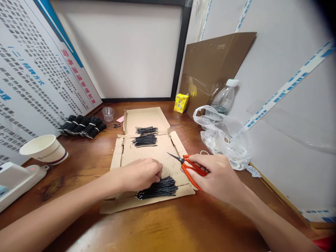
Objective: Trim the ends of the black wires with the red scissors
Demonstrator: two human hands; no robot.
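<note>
The work appears to be partway. On the cardboard (147, 155) over the desk (126, 231), the near pile (165, 188) of black wire pieces lies under the left hand (141, 172), whose fingers are curled; I cannot tell if they grip a piece. The right hand (220, 175) holds the orange scissors (188, 175). A middle pile (145, 140) and a far pile (147, 130) lie loose, perhaps left to bundle; the tied bundles (81, 125) at left look finished.
</note>
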